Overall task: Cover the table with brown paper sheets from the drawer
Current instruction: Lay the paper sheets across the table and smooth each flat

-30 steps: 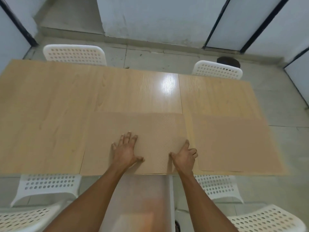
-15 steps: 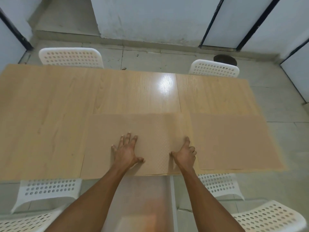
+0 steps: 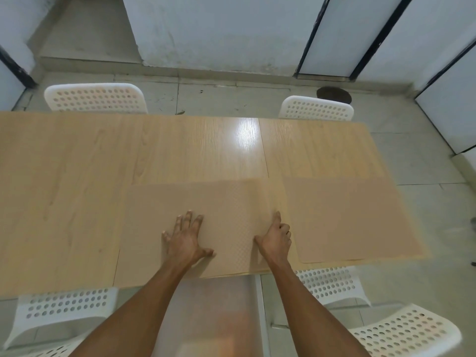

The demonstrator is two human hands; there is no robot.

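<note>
Both flat palms, left hand and right hand, have nudged the middle sheet toward three o'clock, apparently closing on the right sheet.

Soft light, tabletop glare, edge distortion

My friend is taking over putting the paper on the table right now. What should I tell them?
Left hand: flat, fingers spread, pressing on the middle brown paper sheet.
Right hand: resting on that sheet's right edge, fingers partly curled; whether it grips the edge is unclear.
A second brown paper sheet lies flat on the near right of the light wooden table, beside the first with a narrow strip of wood showing between.
Done: two sheets down along the near edge.
Left: the near left and the whole far half are bare wood. The drawer is not in view.
</note>
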